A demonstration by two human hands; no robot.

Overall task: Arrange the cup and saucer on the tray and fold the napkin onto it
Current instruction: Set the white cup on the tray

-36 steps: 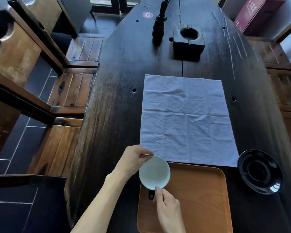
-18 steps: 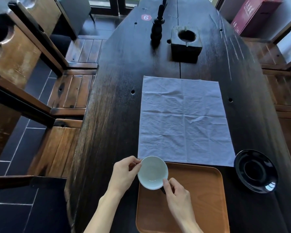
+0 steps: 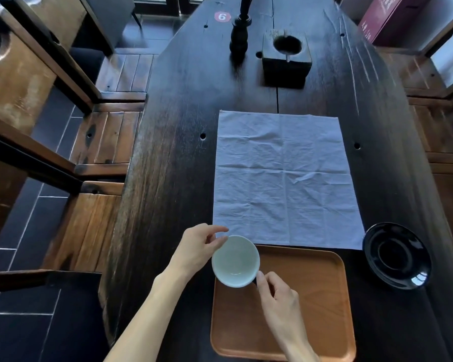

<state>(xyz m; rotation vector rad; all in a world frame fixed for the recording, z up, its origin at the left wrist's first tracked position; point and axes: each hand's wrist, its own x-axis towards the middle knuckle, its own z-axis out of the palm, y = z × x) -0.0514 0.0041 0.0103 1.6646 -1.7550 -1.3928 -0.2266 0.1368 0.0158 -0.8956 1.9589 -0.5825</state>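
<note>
Both hands (image 3: pixel 198 250) at cup (image 3: pixel 235 261) rim

Pale cup (image 3: pixel 235 261) over tray (image 3: pixel 311 304) corner — napkin (image 3: pixel 285 178) flat, saucer (image 3: pixel 397 255) apart

Both hands (image 3: pixel 199 250) (image 3: pixel 277 296) hold the cup (image 3: pixel 235 261) over the tray's (image 3: pixel 311 309) far-left corner, napkin (image 3: pixel 285 178) spread beyond

Dark wooden table (image 3: pixel 168 178) bears: white napkin (image 3: pixel 285 178), brown tray (image 3: pixel 311 322), black saucer (image 3: pixel 398 254), wooden block (image 3: pixel 287 62).
</note>
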